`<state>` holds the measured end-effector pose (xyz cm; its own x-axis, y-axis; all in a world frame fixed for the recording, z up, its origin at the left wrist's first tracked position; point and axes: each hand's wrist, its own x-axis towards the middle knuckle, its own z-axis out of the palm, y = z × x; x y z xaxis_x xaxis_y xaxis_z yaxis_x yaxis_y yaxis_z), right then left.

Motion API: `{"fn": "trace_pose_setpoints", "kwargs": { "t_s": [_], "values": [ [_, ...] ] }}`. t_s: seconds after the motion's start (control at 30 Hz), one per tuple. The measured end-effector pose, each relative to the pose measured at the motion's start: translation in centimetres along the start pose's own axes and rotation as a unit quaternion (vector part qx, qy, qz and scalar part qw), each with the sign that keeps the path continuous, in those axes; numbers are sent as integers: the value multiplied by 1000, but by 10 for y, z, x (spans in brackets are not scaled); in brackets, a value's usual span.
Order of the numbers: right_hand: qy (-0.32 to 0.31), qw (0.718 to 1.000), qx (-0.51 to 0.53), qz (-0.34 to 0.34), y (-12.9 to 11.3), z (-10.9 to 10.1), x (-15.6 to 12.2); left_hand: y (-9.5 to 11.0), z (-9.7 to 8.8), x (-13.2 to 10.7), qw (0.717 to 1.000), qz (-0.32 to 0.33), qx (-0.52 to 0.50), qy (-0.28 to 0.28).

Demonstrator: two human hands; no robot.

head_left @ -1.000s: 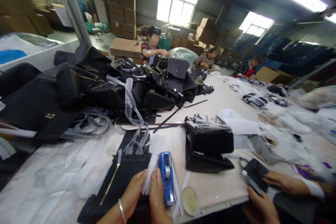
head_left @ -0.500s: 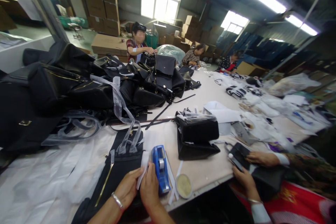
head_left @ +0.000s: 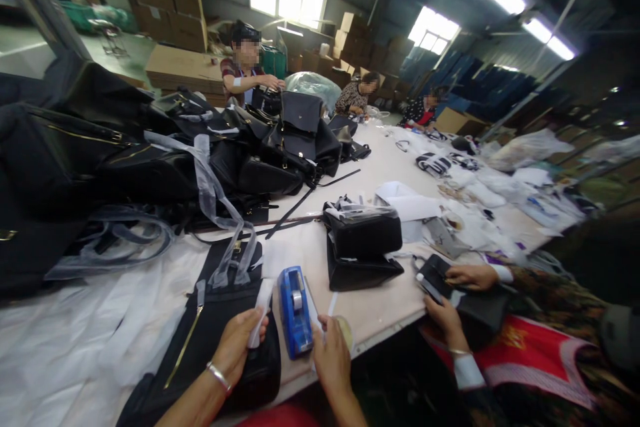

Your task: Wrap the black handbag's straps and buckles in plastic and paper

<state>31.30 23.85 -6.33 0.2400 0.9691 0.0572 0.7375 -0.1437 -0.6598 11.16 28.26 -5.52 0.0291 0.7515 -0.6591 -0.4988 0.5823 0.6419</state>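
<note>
My left hand point(head_left: 239, 340) is closed round a folded white strip point(head_left: 261, 310), held above a black backpack point(head_left: 215, 340) with a gold zip, which lies on the table in front of me. My right hand point(head_left: 331, 352) is at the right side of a blue tape dispenser point(head_left: 296, 310). Its fingers are pinched at a narrow white strip point(head_left: 311, 300) lying beside the dispenser. Behind that hand, a round pale roll or disc point(head_left: 346, 330) is partly hidden. Clear plastic wrap covers the straps point(head_left: 239, 267) of the backpack.
A large pile of black bags point(head_left: 225, 153) fills the left and back. Two stacked black bags point(head_left: 365, 240) stand beyond the dispenser. At right, a co-worker's hands point(head_left: 465, 280) hold a black bag. White sheets point(head_left: 90, 327) lie left; the table edge point(head_left: 370, 347) runs near me.
My right hand has left the white strip held in my left hand and moved right, past the tape dispenser, to the narrow strips. My left hand still holds its strip. The view has shifted.
</note>
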Motion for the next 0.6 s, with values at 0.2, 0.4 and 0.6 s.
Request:
{"fn": "trace_pose_setpoints", "kwargs": {
  "t_s": [0.2, 0.4, 0.6],
  "values": [
    [-73, 992, 84, 66, 28, 19, 4, -3, 2, -1, 1000, 9, 17, 3],
    [-66, 992, 92, 51, 12, 7, -7, -4, -1, 0, 1000, 12, 5, 0],
    [-86, 972, 172, 131, 16, 4, -27, -2, 2, -3, 1000, 9, 12, -1]
  ]
}}
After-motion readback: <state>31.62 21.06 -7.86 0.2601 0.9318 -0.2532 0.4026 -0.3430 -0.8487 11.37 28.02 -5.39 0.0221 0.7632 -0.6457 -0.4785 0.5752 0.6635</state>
